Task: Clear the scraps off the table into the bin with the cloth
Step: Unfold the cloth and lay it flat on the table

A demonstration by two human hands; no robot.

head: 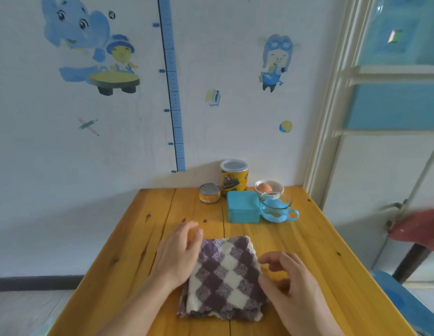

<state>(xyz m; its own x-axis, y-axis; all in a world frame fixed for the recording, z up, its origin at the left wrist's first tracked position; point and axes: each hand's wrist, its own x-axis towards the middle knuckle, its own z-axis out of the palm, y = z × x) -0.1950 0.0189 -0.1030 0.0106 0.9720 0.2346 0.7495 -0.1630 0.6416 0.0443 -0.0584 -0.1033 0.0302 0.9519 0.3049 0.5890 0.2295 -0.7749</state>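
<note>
Cloth [223, 277] folded, wooden table [308, 238], stickered wall [223, 57]

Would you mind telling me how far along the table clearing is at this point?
Nothing looks done yet. The checked cloth lies folded flat on the wooden table, with the left hand resting on its left edge and the right hand at its right edge, neither gripping it. No scraps or bin show in this view, so the wiping and emptying all appear still to come.

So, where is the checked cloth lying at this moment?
In the head view, the checked cloth lies flat on the near middle of the wooden table, between the left hand and the right hand, nearer than the teal box.
</note>
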